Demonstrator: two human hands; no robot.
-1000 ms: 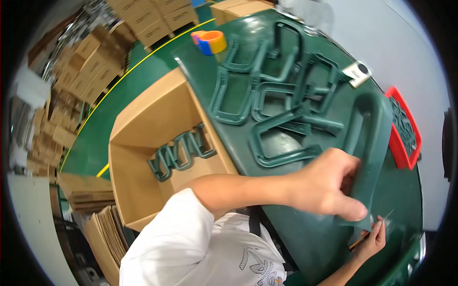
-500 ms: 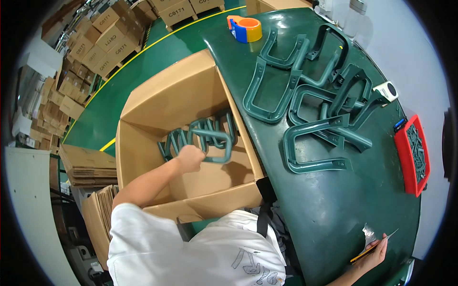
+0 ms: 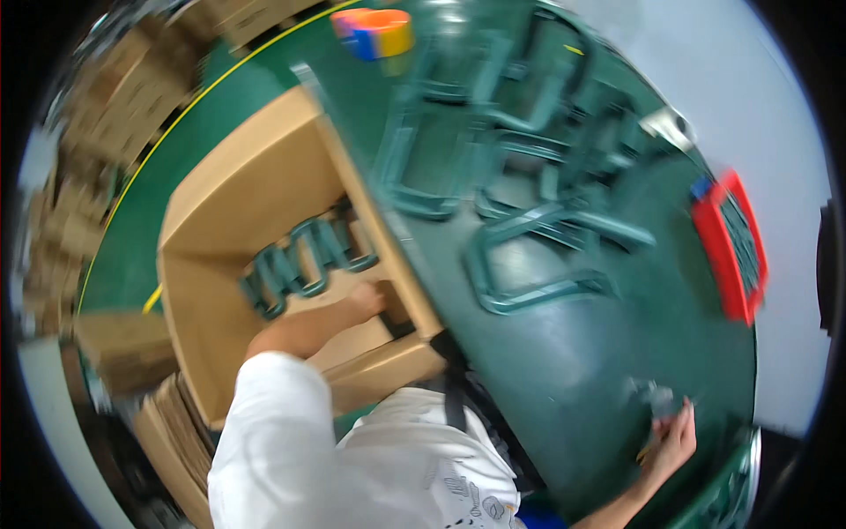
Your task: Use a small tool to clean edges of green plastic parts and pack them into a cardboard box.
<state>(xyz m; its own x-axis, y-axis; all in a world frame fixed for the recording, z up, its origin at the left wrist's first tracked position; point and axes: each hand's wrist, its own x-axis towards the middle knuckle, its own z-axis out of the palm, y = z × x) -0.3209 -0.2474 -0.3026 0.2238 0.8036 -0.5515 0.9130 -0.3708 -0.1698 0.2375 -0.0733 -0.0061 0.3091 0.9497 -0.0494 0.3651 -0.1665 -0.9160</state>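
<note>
My left hand (image 3: 366, 302) is inside the open cardboard box (image 3: 242, 207), low near its right wall. Its fingers are curled but smeared by motion, so whether they hold anything is unclear. A dark patch beside it cannot be made out. Several green U-shaped brackets (image 3: 306, 260) stand in a row in the box, beyond the hand. Over the table's near right part, my right hand (image 3: 671, 441) is closed around a utility knife (image 3: 644, 453), of which only a bit of yellow handle shows. A clear crumpled plastic scrap (image 3: 654, 394) lies beside its fingers.
More green brackets (image 3: 498, 304) lie heaped on the green table (image 3: 546, 379). A red bin (image 3: 756, 295) of small green parts stands at the right edge. A tape dispenser (image 3: 379, 33) sits at the far edge. Flattened cartons (image 3: 172, 441) lean left of the box.
The view has shifted and blurred. My left hand moved toward the box's near right, away from the bracket it gripped; that bracket now appears among the row. My right hand still grips the knife.
</note>
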